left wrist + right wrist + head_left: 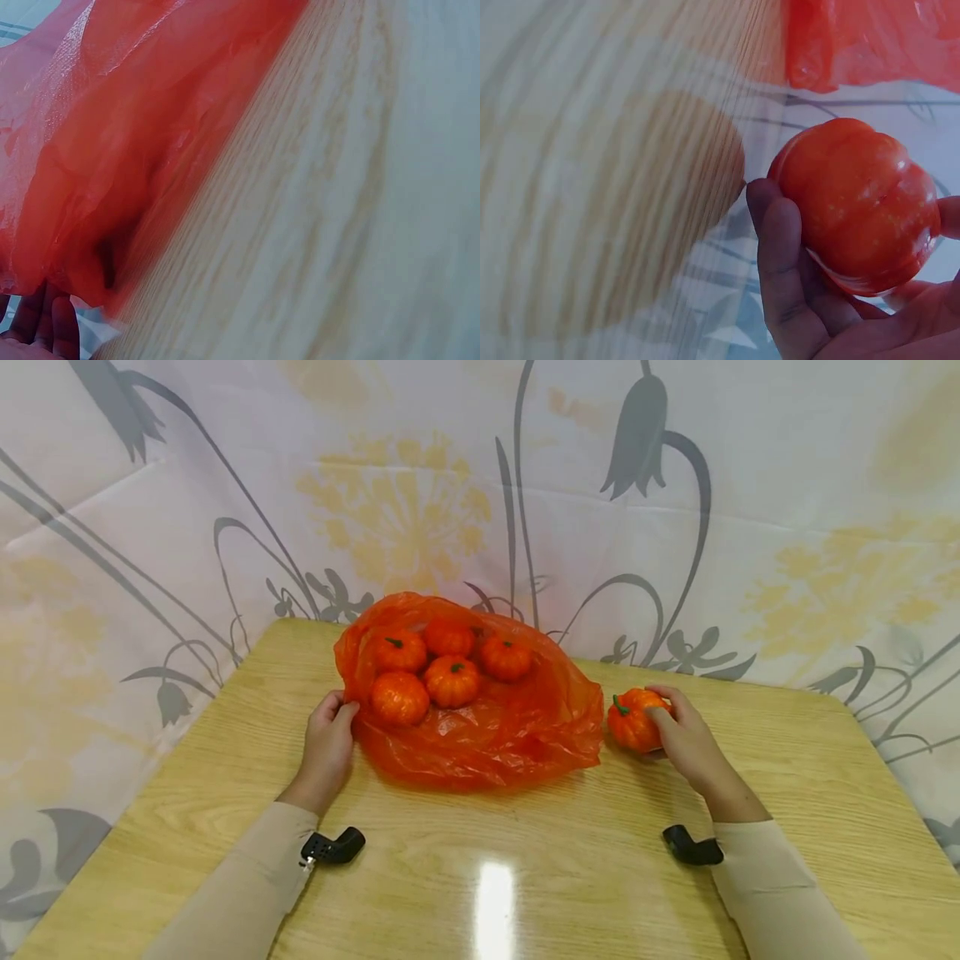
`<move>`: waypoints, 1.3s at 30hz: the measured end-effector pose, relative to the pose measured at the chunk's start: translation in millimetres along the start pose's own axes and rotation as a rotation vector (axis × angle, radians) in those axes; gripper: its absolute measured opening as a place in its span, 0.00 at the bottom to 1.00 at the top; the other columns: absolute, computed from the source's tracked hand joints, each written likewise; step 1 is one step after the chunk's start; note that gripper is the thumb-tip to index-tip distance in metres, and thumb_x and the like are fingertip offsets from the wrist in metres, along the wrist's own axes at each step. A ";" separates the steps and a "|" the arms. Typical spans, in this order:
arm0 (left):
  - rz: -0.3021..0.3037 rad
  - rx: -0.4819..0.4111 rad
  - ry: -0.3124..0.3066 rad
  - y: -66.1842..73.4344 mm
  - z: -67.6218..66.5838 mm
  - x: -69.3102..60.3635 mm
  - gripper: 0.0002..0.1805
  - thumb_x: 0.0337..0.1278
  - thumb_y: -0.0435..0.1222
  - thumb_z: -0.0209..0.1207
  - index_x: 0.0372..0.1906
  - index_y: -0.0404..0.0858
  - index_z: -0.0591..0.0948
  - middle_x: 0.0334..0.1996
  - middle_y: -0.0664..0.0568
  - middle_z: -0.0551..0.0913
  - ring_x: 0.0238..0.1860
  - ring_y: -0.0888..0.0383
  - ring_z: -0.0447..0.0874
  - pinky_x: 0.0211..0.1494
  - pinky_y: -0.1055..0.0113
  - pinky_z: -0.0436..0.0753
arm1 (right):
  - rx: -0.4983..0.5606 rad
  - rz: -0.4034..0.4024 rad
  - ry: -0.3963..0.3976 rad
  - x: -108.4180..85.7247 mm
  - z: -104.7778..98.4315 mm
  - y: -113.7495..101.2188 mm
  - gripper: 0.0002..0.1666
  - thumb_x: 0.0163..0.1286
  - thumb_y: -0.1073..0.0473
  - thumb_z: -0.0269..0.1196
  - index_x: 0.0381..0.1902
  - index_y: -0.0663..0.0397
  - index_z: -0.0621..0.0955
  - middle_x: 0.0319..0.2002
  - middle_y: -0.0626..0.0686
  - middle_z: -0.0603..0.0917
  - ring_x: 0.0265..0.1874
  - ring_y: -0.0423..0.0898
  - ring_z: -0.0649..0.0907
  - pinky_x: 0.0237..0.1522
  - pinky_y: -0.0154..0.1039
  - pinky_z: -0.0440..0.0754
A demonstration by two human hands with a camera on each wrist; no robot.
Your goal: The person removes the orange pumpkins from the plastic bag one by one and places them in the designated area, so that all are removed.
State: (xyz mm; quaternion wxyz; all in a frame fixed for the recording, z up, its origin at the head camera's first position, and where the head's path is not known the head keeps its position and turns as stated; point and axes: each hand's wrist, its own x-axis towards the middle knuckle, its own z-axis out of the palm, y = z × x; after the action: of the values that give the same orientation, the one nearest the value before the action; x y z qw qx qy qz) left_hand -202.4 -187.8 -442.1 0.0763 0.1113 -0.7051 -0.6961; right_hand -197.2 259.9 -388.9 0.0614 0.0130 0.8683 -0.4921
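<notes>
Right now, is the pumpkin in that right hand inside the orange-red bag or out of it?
Out. The right hand holds the pumpkin beside the orange-red bag; the right wrist view shows a gap between them.

Long plain beige fabric sleeves: left sleeve (240,877) nearer the left edge of the light wood-grain tabletop (585,868), right sleeve (780,885) nearer its right edge. Both end around the wrists, light creases near the cuffs. Left hand (327,739) and right hand (688,743) bare, no gloves. Stubby, bent black camera unit at each cuff's inner side: left camera unit (341,846) has small dots and a silvery bit; right camera unit (692,846) looks plain.
</notes>
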 end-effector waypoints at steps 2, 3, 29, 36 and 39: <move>-0.006 0.006 0.000 -0.5 -0.2 -0.1 0.12 0.74 0.33 0.43 0.49 0.29 0.73 0.40 0.55 0.70 0.48 0.60 0.68 0.52 0.77 0.69 | 0.003 0.005 -0.006 0.9 -0.6 1.8 0.32 0.79 0.53 0.38 0.76 0.60 0.56 0.70 0.70 0.62 0.50 0.57 0.80 0.36 0.44 0.87; -0.007 0.008 -0.002 -0.9 -0.4 0.1 0.12 0.74 0.33 0.43 0.49 0.29 0.73 0.40 0.55 0.70 0.48 0.60 0.68 0.52 0.77 0.69 | 0.005 0.009 -0.009 1.4 -0.9 2.6 0.32 0.79 0.53 0.38 0.76 0.60 0.56 0.70 0.70 0.62 0.50 0.57 0.80 0.36 0.44 0.87; 0.001 0.027 -0.023 0.1 -1.8 0.9 0.13 0.75 0.34 0.42 0.51 0.29 0.72 0.42 0.54 0.70 0.49 0.60 0.67 0.53 0.78 0.69 | -0.166 0.068 0.150 -0.3 -12.5 6.2 0.33 0.78 0.46 0.41 0.71 0.60 0.66 0.63 0.72 0.70 0.20 0.48 0.83 0.23 0.41 0.83; -0.001 0.037 -0.015 -0.1 -2.1 0.8 0.13 0.75 0.34 0.43 0.51 0.29 0.73 0.42 0.54 0.70 0.49 0.60 0.67 0.52 0.78 0.69 | -0.278 0.043 0.143 0.4 -15.0 10.5 0.29 0.76 0.51 0.44 0.68 0.62 0.69 0.60 0.72 0.73 0.21 0.49 0.81 0.25 0.38 0.81; 0.001 0.021 -0.018 0.0 -1.8 0.8 0.13 0.75 0.34 0.43 0.51 0.29 0.72 0.41 0.55 0.70 0.48 0.60 0.68 0.52 0.78 0.69 | -0.288 0.039 0.118 2.4 -15.4 13.2 0.30 0.77 0.51 0.45 0.68 0.62 0.68 0.60 0.71 0.73 0.21 0.46 0.82 0.25 0.37 0.81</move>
State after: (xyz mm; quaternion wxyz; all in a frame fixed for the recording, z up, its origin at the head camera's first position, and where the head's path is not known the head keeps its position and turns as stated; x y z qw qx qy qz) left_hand -202.7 -189.7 -442.2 0.0691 0.1057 -0.7132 -0.6895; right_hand -199.9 279.8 -392.6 0.0211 0.0498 0.9316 -0.3595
